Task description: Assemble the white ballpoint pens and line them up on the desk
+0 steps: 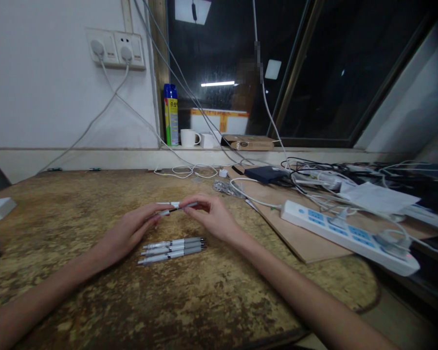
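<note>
My left hand (pixel 133 224) pinches one end of a slim grey and white pen (pixel 164 213) above the table. At the pen's other end, my right hand (pixel 215 217) has thumb and fingers closed on a grey section. A thin dark stretch shows between the two ends; I cannot tell whether the pen is in separate parts. Just behind it is a white piece (pixel 173 204), partly hidden by the fingers. Several similar pens (pixel 173 251) lie side by side in front of my hands, dark tips to the right.
A worn wooden table (pixel 95 301) carries everything. To the right, a white power strip (pixel 346 238) rests across a brown board (pixel 295 238) among tangled cables. Behind are a small clear plastic bag (pixel 228 188) and a white cable (pixel 184 170). A spray can (pixel 171 116) and mug (pixel 190 138) stand on the sill.
</note>
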Demonstrator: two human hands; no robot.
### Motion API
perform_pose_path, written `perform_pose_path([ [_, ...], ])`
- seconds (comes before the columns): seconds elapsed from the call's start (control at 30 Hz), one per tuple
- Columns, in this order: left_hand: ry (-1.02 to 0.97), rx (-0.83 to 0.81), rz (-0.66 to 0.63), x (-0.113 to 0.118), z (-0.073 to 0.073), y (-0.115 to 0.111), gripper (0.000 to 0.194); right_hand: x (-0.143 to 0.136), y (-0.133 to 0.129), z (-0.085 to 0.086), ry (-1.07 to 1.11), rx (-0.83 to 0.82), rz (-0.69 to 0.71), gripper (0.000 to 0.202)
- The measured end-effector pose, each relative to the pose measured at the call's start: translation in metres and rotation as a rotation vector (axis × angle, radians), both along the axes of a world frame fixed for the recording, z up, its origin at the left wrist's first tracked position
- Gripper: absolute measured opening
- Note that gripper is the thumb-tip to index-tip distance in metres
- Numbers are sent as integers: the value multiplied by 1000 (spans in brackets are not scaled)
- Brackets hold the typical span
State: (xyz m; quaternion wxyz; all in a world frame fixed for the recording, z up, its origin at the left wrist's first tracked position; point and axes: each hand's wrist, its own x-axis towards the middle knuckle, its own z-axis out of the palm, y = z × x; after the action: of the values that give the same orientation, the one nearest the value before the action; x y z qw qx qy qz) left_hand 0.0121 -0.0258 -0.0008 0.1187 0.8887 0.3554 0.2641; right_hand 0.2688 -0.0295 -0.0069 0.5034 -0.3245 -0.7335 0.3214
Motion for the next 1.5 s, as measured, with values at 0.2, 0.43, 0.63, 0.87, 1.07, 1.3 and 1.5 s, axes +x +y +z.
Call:
perform_pose_path([
  [0.2, 26, 61, -9, -2, -1, 5, 38, 1, 5, -1, 80, -92, -14, 15],
  [0.43, 26, 88, 54, -8, 2, 9, 36, 16, 17, -2, 240, -282, -171, 16],
  [0.63, 28, 108, 6, -8, -6, 12, 35, 11, 19, -11, -22, -82, -228, 18],
  [0.87, 16, 114, -52, -7, -4, 5, 39, -1, 9, -11, -68, -124, -68, 27],
  [1.07, -28, 89, 31, -11, 1, 6, 40, 8, 16, -11, 120, -311, -44, 38],
  [1.3, -87, 110, 162, -20, -4, 20, 42, 20, 25, -14, 311, -429, -105, 41],
  [1.5, -86, 96, 182, -25, -3, 23, 43, 24, 27, -15, 237, -352, -151, 41],
])
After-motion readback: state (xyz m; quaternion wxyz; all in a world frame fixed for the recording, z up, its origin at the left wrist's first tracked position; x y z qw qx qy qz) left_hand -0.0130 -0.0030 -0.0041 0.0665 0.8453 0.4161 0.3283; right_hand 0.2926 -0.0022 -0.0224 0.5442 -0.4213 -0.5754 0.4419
